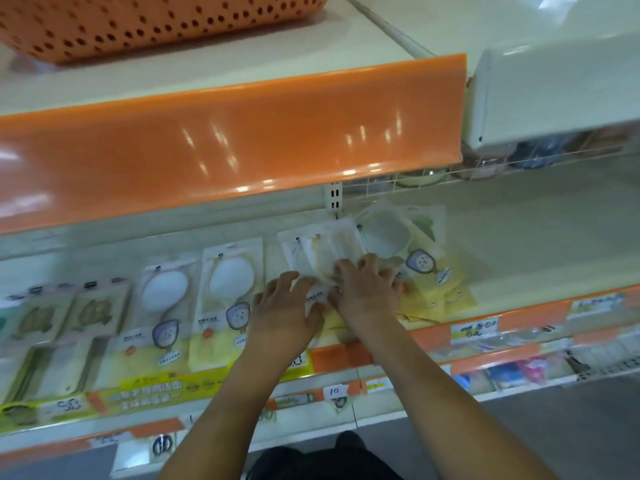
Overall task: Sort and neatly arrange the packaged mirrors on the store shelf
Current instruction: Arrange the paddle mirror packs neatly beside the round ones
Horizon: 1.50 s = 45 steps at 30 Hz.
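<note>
From the head view, both hands are reaching onto the cream shelf (519, 244) and working at a loose heap of packaged mirrors (332, 251) that is lying fanned and overlapping near the middle of the shelf, just under the orange shelf lip (225, 133) of the level above. The left hand (287, 306) is lying palm down on the near left edge of the heap, its fingers spreading and lightly bent, pressing on the packs rather than closing round any of them. The right hand (367, 289) is sitting just beside it, touching the same heap, its fingers curling down onto the clear wrapping; whether it is pinching a pack or only pressing is hard to tell. To the right of the hands, more packs with yellow cards (440, 292) are lying askew, one round mirror (384, 237) showing through its bag. To the left, two mirror packs (228, 299) are lying flat side by side in a tidier row, with green-printed packs (65, 317) beyond them. An orange perforated basket (138, 22) is resting on the top shelf, and price tags (474, 330) are lining the front rail.
</note>
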Each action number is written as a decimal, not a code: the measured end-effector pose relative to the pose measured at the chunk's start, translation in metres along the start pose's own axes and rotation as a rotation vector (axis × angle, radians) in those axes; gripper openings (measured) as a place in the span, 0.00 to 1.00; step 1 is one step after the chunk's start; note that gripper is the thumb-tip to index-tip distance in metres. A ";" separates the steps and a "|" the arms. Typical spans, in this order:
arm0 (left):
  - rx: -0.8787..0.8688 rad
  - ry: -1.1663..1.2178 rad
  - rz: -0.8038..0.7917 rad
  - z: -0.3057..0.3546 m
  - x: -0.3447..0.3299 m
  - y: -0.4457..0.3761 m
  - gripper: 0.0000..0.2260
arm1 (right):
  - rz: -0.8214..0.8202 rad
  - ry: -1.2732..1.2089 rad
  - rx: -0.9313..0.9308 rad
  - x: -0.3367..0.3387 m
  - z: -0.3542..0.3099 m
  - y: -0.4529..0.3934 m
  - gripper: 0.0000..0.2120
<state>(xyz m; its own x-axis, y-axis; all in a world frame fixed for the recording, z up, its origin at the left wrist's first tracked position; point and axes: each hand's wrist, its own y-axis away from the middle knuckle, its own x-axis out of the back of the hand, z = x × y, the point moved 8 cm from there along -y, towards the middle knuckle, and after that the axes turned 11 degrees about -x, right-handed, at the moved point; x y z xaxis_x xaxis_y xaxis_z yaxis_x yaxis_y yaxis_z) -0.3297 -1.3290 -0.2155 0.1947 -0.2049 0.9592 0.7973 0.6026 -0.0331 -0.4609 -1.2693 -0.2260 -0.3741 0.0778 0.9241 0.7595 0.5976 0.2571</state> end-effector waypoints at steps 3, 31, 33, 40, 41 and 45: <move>0.019 -0.015 0.021 -0.003 0.003 0.006 0.20 | 0.009 -0.019 0.022 -0.001 0.000 0.000 0.20; 0.106 0.024 0.186 -0.171 0.067 0.090 0.17 | 0.064 -0.164 0.145 -0.041 -0.173 0.083 0.16; 0.116 0.049 0.210 -0.194 0.075 0.100 0.18 | 0.075 -0.153 0.142 -0.049 -0.197 0.093 0.16; 0.075 0.069 0.185 -0.254 0.088 0.121 0.17 | 0.073 -0.124 0.101 -0.082 -0.255 0.115 0.15; 0.069 0.070 0.179 -0.260 0.087 0.123 0.15 | 0.078 -0.121 0.092 -0.086 -0.260 0.117 0.14; 0.065 0.088 0.106 -0.276 0.081 0.125 0.15 | 0.082 -0.090 0.056 -0.096 -0.272 0.126 0.13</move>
<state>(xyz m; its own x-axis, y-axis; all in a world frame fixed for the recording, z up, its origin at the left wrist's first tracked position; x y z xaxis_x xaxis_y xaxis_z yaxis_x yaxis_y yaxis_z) -0.0565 -1.4832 -0.2194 0.3270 -0.2027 0.9230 0.7318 0.6723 -0.1116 -0.1843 -1.4182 -0.2050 -0.3601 0.1977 0.9117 0.7595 0.6296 0.1635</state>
